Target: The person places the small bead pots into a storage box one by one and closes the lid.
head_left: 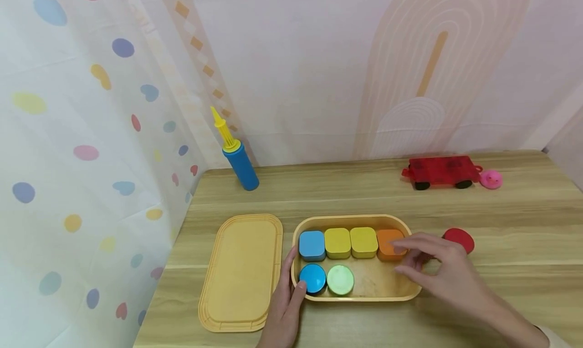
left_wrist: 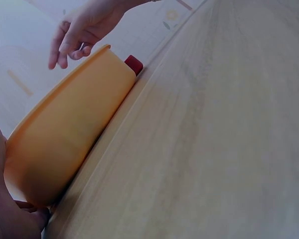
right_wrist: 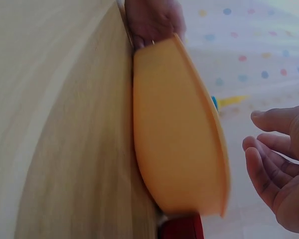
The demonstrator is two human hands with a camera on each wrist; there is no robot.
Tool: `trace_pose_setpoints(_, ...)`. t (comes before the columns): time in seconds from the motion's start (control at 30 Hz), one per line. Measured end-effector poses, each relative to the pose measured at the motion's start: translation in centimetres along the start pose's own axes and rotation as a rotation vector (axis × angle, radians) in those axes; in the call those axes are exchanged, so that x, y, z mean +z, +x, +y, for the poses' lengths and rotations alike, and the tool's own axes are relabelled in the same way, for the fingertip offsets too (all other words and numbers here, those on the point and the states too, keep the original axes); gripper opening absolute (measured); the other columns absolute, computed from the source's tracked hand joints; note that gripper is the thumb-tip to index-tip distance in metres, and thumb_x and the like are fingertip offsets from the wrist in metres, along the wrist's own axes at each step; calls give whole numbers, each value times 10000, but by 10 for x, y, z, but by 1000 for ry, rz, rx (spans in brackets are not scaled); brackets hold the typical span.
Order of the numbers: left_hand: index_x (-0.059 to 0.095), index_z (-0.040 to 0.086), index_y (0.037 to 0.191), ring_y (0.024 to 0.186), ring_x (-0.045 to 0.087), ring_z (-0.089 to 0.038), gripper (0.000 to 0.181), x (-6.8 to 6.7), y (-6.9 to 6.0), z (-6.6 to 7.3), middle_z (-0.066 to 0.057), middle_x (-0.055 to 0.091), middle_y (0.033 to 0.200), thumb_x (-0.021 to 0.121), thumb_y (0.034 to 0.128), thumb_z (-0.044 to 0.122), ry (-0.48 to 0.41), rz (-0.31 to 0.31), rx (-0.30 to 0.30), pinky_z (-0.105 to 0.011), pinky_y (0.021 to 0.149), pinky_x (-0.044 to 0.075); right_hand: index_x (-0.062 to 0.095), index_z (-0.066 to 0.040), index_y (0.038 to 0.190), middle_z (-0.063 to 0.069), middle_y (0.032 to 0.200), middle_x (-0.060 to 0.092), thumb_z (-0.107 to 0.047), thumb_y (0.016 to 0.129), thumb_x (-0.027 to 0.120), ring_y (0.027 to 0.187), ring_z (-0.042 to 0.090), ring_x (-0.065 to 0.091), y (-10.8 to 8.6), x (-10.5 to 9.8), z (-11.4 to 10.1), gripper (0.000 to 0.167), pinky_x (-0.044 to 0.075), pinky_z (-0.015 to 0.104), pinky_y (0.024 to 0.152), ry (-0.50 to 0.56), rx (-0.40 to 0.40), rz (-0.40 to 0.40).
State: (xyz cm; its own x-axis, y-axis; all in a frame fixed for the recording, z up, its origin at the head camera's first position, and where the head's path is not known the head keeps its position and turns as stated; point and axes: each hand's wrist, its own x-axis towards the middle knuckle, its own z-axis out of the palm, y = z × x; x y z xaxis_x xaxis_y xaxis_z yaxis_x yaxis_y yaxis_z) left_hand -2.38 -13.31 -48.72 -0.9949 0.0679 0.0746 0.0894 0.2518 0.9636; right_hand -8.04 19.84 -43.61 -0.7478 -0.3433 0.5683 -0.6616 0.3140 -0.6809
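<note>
A yellow-orange oval box (head_left: 355, 298) stands on the table, holding a light blue square piece (head_left: 311, 245), two yellow square pieces (head_left: 337, 243), an orange square piece (head_left: 387, 243), a blue round piece (head_left: 313, 278) and a pale green round piece (head_left: 340, 279). My left hand (head_left: 286, 305) grips the box's left end, thumb over the rim. Above the box's right end, beside the orange piece, is my right hand (head_left: 448, 272), with its fingers loosely bent and nothing between them. The right wrist view shows the right hand (right_wrist: 284, 164) apart from the box wall (right_wrist: 177, 129).
Left of the box lies a yellow-orange lid (head_left: 241, 272). A red piece (head_left: 458, 241) is just beyond the right hand. Farther back stand a blue and yellow pump (head_left: 241, 166), a red wheeled toy (head_left: 442, 171) and a small pink toy (head_left: 492, 179).
</note>
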Motion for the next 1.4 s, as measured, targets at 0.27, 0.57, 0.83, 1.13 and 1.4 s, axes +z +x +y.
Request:
trace_pose_setpoints(0.27,250,286,1773,1666,213,-336,621,0,1,-2,-48,254,1831,486,1201,235,-1,-12,11,-120,1242,184,846,-77,1188,-34,1002,769,201,617,957,752,30,624,-12,-24,8,645,544,126,668,-99,63,81)
trace_pose_setpoints(0.57,255,290,1772,1661,231,-332,620,0,1,-2,-52,265,1827,485,1200,224,7,-13,12,-131,1247,194,856,-82,1140,-139,960,742,227,627,934,723,-17,622,-26,-48,21,604,529,87,673,-178,136,152)
trace_pose_setpoints(0.83,260,284,1769,1661,226,-313,618,0,1,0,-42,270,1826,489,1198,227,4,-6,1,-130,1246,191,836,-31,1137,-199,1035,716,174,734,926,734,-23,617,-32,-75,33,461,507,93,635,-243,285,172)
trace_pose_setpoints(1.13,266,286,1767,1659,237,-302,614,0,1,1,-28,279,1824,492,1198,243,6,2,-14,-127,1244,197,775,-32,1310,-273,1151,600,-80,827,980,673,22,638,-38,-95,47,527,452,182,582,-352,428,63)
trace_pose_setpoints(1.4,272,287,1766,1658,237,-301,616,1,0,1,-31,281,1823,498,1195,244,13,8,-17,-130,1243,194,725,44,1376,230,1312,618,-85,782,1007,700,-34,583,-42,-94,58,670,467,193,567,-412,474,-45)
